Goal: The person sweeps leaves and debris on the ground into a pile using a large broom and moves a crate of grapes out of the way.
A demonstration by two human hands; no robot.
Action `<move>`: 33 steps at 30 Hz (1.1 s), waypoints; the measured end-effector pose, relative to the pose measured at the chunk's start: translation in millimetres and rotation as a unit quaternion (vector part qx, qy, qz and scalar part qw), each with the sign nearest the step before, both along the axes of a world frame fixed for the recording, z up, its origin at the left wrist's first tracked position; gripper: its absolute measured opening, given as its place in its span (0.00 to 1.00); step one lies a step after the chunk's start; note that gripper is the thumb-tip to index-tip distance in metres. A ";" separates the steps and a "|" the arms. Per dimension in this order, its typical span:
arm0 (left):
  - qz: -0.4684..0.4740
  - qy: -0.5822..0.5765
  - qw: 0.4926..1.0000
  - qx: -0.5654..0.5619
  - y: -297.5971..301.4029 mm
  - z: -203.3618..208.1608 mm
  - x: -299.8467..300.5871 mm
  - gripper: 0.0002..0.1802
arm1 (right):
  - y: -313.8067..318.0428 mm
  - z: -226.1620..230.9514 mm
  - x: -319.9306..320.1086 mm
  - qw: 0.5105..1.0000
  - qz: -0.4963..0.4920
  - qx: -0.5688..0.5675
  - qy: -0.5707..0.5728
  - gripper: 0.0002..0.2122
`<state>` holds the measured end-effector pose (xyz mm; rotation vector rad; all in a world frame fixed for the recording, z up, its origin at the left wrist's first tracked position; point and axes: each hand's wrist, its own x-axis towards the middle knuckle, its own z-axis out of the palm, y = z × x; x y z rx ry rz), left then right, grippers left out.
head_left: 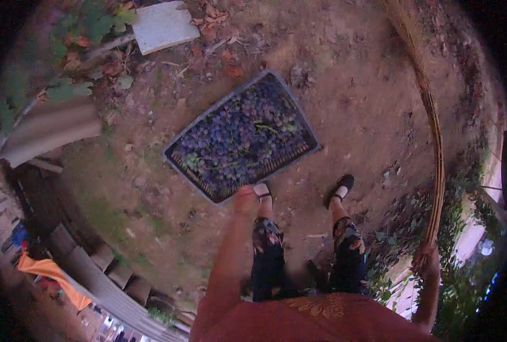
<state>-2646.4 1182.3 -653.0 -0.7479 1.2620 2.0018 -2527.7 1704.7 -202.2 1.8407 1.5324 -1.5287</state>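
A dark plastic crate [192, 181] full of bunches of purple grapes [239, 131] lies on the ground in front of my feet, turned at an angle. My left hand [245, 198] reaches down to the crate's near edge beside my left foot. It is blurred, so its fingers and whether it touches the rim cannot be made out. Far out to the right, my right hand [425, 261] is closed round the lower end of a long straw broom [437, 159]. The broom's stalks rise up the right side and spread into a bushy, blurred end at the top.
A pale flat slab [165, 27] lies beyond the crate among dry leaves. Curved roofing sheets [56, 128] and green leaves are at the left. An orange cloth [56, 273] hangs lower left. Leafy plants [464, 273] grow along the right.
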 end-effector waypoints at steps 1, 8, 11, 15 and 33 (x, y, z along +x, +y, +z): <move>-0.096 -0.051 0.992 0.057 100.4 42.6 3.2 0.14 | 1.8 17.7 39.6 1.000 0.017 0.013 0.007 0.10; -0.275 -0.268 0.886 0.261 521.7 292.3 21.6 0.45 | 72.8 125.1 263.7 0.984 0.075 0.023 -0.163 0.12; -0.197 -0.261 0.922 0.206 601.8 251.4 46.9 0.40 | 110.7 140.3 285.2 0.976 0.132 0.023 -0.172 0.12; -0.160 -0.285 0.942 0.073 645.2 295.0 127.9 0.15 | 130.6 168.7 341.4 0.971 0.115 0.039 -0.206 0.13; 0.043 -0.227 0.892 0.388 579.7 412.4 27.2 0.07 | 268.8 193.5 277.5 0.694 0.551 0.454 -0.098 0.25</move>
